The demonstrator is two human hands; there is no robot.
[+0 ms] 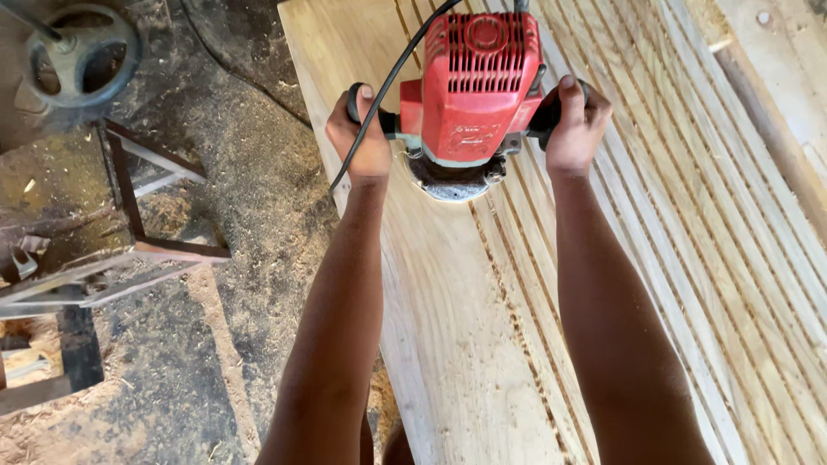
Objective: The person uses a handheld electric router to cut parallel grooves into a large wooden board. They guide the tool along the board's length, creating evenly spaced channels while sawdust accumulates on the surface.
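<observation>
Red router (478, 82): upright on the wooden board (448, 344), its base at the near end of the cut grooves (689, 215). Your left hand (362, 129) has its fingers wrapped around the left black handle; your right hand (575, 120) has its fingers closed on the right handle. Black cord (379, 112): crosses your left hand. Sawdust-covered floor (250, 198) and a metal frame (129, 215): to your left.
</observation>
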